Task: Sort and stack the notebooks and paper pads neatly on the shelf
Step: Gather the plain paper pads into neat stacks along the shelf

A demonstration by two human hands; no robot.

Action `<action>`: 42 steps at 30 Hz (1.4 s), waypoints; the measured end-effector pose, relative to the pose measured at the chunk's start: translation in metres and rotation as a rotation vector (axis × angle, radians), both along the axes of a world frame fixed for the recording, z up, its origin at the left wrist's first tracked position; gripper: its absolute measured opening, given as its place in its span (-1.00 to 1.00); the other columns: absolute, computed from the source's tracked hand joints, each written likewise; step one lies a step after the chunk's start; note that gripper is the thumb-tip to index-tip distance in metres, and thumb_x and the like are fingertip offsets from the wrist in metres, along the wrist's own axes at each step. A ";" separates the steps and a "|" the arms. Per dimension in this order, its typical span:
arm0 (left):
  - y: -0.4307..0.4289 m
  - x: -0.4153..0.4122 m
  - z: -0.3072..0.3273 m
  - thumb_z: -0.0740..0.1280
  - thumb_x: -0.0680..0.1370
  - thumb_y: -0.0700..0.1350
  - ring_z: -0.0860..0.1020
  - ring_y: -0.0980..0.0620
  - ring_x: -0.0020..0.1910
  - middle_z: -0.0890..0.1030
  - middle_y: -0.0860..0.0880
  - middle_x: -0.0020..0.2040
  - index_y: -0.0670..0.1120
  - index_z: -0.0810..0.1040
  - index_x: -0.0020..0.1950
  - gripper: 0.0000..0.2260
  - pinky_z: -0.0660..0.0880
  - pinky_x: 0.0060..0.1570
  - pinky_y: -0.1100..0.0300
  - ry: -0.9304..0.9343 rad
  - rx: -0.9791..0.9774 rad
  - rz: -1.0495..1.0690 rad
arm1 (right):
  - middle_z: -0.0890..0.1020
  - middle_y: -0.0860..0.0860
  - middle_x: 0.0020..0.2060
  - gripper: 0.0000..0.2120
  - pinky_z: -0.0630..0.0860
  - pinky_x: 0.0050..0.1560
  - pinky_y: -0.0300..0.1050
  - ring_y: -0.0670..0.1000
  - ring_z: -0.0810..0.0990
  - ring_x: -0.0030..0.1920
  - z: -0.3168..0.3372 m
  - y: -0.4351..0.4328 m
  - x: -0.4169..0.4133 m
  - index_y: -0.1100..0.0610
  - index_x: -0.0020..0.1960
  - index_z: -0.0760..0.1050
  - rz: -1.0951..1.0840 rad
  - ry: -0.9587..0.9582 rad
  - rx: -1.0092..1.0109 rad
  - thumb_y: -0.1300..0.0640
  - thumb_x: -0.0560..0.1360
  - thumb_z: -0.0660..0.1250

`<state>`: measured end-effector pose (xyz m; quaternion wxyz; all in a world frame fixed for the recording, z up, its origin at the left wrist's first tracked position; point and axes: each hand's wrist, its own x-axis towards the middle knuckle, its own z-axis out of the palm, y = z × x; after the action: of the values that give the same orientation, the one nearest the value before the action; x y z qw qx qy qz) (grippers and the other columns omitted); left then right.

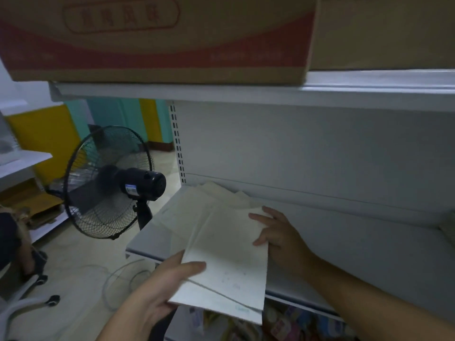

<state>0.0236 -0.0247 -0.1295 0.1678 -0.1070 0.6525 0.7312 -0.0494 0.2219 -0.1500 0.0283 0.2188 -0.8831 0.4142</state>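
Note:
Two cream paper pads [226, 257] overlap and jut past the front edge of the white shelf [357, 254]. My left hand [157, 289] grips their near left corner, thumb on top and fingers underneath. My right hand [278, 232] rests against their right edge, thumb and fingers on the top sheet. More cream pads [197, 205] lie loosely fanned on the shelf behind, reaching to the back panel.
A black standing fan [110, 180] stands just left of the shelf end, with a cable on the floor. Cardboard boxes [157, 38] sit on the shelf above. Colourful packets [283, 323] fill the shelf below. A seated person's leg and a chair base [29, 291] are at far left.

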 end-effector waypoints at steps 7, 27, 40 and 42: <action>0.080 0.044 0.035 0.40 0.40 -0.39 0.64 0.22 -0.39 0.68 0.11 -0.35 -0.12 0.54 0.07 -0.69 0.52 -0.42 0.34 0.178 0.044 0.046 | 0.14 -0.09 0.47 -0.69 0.22 0.40 -0.20 -0.02 0.22 0.46 0.029 0.076 0.052 -0.03 0.35 0.32 -0.292 -0.199 -0.346 0.15 0.64 0.09; 0.478 0.110 0.053 0.24 0.56 -0.22 0.65 0.00 -0.44 0.69 -0.10 -0.35 -0.17 0.55 -0.01 -0.90 0.55 -0.51 0.23 0.033 0.311 -0.225 | 0.60 -0.04 -0.08 -0.58 0.52 -0.19 -0.37 -0.09 0.57 -0.08 0.082 0.396 0.224 0.07 0.07 0.46 -0.584 -0.295 -0.809 0.53 0.42 0.24; 0.526 0.048 0.053 0.41 0.27 -0.07 0.65 -0.16 -0.09 0.67 -0.19 -0.04 -0.21 0.57 0.15 -0.53 0.56 0.05 -0.11 0.197 -0.086 -0.307 | 0.67 0.04 -0.15 -0.67 0.60 -0.29 -0.15 0.04 0.66 -0.21 0.072 0.444 0.190 0.13 0.05 0.60 -0.895 -0.358 -0.564 0.40 0.40 0.23; 0.529 0.031 0.051 0.48 0.26 -0.11 0.63 -0.14 -0.06 0.63 -0.18 0.02 -0.18 0.46 0.28 -0.40 0.55 0.06 -0.11 0.236 -0.157 -0.237 | 0.66 0.01 -0.27 -0.66 0.52 -0.43 -0.24 -0.03 0.64 -0.38 0.076 0.449 0.176 0.15 0.04 0.60 -0.885 -0.358 -0.528 0.44 0.39 0.23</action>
<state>0.0548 0.5044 -0.0788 0.1662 0.0441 0.7307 0.6607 0.1262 0.6706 -0.0741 0.1029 -0.2621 -0.7478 0.6013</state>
